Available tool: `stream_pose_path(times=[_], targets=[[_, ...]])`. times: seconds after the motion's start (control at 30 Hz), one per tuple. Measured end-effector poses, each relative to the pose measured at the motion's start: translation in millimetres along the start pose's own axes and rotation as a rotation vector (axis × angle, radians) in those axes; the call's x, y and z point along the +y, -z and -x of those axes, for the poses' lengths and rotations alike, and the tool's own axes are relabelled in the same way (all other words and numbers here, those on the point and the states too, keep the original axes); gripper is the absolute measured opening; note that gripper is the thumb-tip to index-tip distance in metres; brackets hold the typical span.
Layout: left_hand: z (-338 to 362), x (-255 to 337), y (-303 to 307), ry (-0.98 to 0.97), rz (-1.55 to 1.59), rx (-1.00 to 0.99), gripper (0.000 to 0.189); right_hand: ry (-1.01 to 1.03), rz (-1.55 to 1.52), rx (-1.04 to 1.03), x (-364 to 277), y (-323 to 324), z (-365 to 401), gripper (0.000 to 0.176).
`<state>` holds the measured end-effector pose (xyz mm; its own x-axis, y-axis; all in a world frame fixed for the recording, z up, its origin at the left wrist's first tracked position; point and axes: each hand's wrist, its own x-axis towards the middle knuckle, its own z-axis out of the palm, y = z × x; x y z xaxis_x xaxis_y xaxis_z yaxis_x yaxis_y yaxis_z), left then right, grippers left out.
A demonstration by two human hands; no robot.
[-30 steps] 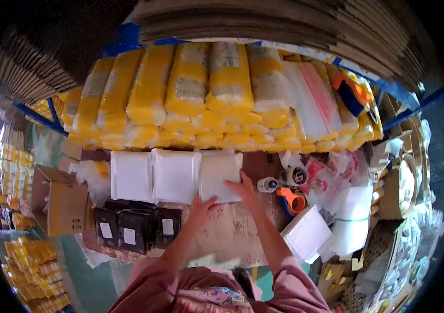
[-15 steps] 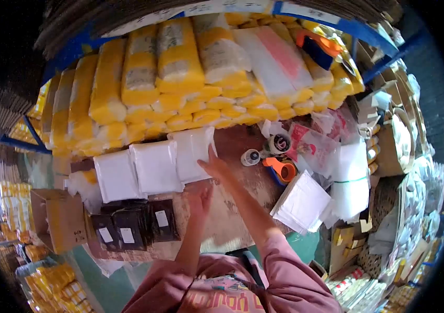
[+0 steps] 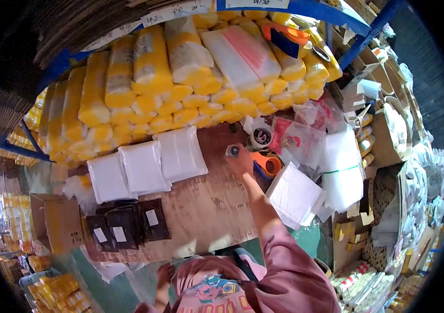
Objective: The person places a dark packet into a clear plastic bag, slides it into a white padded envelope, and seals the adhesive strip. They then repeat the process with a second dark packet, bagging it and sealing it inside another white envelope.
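My right hand [image 3: 241, 163] is closed around a small bottle [image 3: 232, 151] with a dark top, at the right part of the wooden table [image 3: 201, 208]. Just to its right lies an orange and blue tape dispenser [image 3: 270, 165], with a roll of tape [image 3: 261, 137] behind. My left hand [image 3: 165, 273] hangs low in front of the table edge, close to my shirt; its fingers are too unclear to read. Three white packets, the nearest to the right being one [image 3: 181, 154], lie in an overlapping row. Dark packets [image 3: 154, 219] with white labels lie in front of them.
Yellow-wrapped bundles [image 3: 151, 62] form a wall behind the table, topped by clear bags [image 3: 240, 57] and another tape dispenser [image 3: 287, 39]. A stack of white sheets [image 3: 295, 193] and a white roll [image 3: 342, 172] lie at right. A cardboard box [image 3: 60, 221] stands at left.
My right hand has left the rightmost white packet, moved right and taken hold of the small bottle. My left hand has dropped from over the table to near my body. The view has shifted.
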<state>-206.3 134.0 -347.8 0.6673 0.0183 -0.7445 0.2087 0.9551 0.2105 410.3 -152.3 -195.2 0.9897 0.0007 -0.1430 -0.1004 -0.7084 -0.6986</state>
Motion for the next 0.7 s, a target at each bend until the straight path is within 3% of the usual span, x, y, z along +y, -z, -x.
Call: stream_pose_path(times=[0.1,0.17,0.2,0.23,0.3,0.37,0.43,0.5,0.57,0.63,0.7], targets=[[94,-24,-56,-0.267,-0.529,0.505,0.032,0.189,-0.049,0.033,28,1,18,0.062],[120,-44,-42,-0.143,-0.457,0.546,0.037,0.027,-0.068,-0.014,17,30,45,0.056],[124,-46,-65,-0.011,-0.512,0.708,0.039,0.078,-0.133,0.006,36,32,54,0.052],[135,-51,-88,-0.022,-0.498,0.735,0.036,0.130,-0.205,0.034,53,35,58,0.049],[131,-58,-93,0.041,-0.542,0.752,0.033,0.140,-0.045,0.118,62,54,73,0.042],[128,-63,-119,0.015,-0.743,0.768,0.030,0.030,-0.068,0.077,77,63,80,0.039],[115,-69,-115,-0.011,-0.607,0.631,0.027,0.049,-0.248,0.066,93,69,82,0.038],[93,-67,-151,-0.046,-0.809,0.797,0.024,0.089,-0.220,0.016,100,67,81,0.049],[69,-77,-126,-0.166,-0.779,0.671,0.025,0.169,-0.229,0.072,137,49,72,0.060],[69,-62,-175,-0.202,-1.040,0.635,0.021,0.320,-0.408,-0.036,97,73,96,0.064],[31,-61,-132,-0.523,-1.536,0.551,0.018,0.129,-0.253,0.272,82,81,139,0.057]])
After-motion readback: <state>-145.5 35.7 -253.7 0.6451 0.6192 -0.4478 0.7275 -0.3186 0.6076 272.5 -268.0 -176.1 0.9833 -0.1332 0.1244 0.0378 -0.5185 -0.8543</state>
